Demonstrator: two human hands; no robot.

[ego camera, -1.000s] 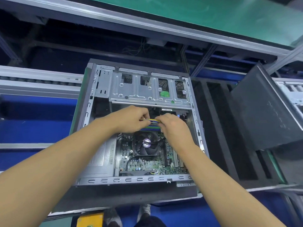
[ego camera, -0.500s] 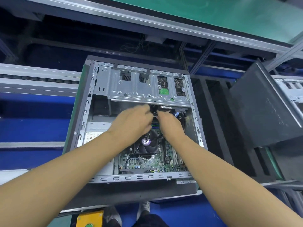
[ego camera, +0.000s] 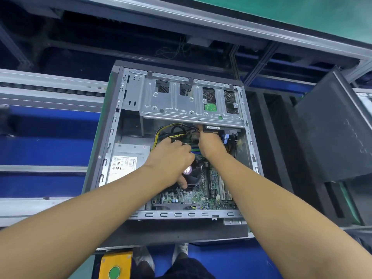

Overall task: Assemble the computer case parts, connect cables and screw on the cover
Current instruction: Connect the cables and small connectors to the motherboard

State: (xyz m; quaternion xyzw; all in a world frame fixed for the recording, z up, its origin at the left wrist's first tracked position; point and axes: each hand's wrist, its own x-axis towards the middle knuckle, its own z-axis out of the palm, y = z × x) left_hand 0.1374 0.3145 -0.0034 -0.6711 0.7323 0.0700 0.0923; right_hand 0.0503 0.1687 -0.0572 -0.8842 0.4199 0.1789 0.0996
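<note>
**Q:** Where does the computer case point(ego camera: 112, 137) lie, and where are the hands?

**A:** The case lies on its side with the open face up. Both bare forearms reach into it. The left hand point(ego camera: 171, 160) is over the upper edge of the CPU fan point(ego camera: 194, 175); the right hand point(ego camera: 211, 146) is just beside it, on its right and slightly farther in.

**Q:** State of the left hand?

**A:** Its fingers are curled under and its thumb points back toward the person, its tip at the fan's near corner. The yellow-and-black cables point(ego camera: 159, 133) loop just beyond its knuckles and meet them. Whether the fingers grip the cables is hidden, so I cannot tell.

**Q:** And the right hand?

**A:** Its index finger point(ego camera: 200, 128) is stretched forward, its tip at the lower edge of the drive cage point(ego camera: 175, 105) (the silver plate spanning the far end of the case). The other fingers are out of sight, so I cannot tell whether it grips anything.

**Q:** What lies around the hands?

**A:** The power supply point(ego camera: 128, 158) sits left of the left hand, its label up. The motherboard point(ego camera: 193, 198) shows below both wrists. A blue cable point(ego camera: 226, 137) lies just right of the right hand. A dark panel point(ego camera: 332, 137) leans well apart on the right, outside the case. A yellow box point(ego camera: 115, 266) with a green button is near the person's feet, below the left forearm.
</note>
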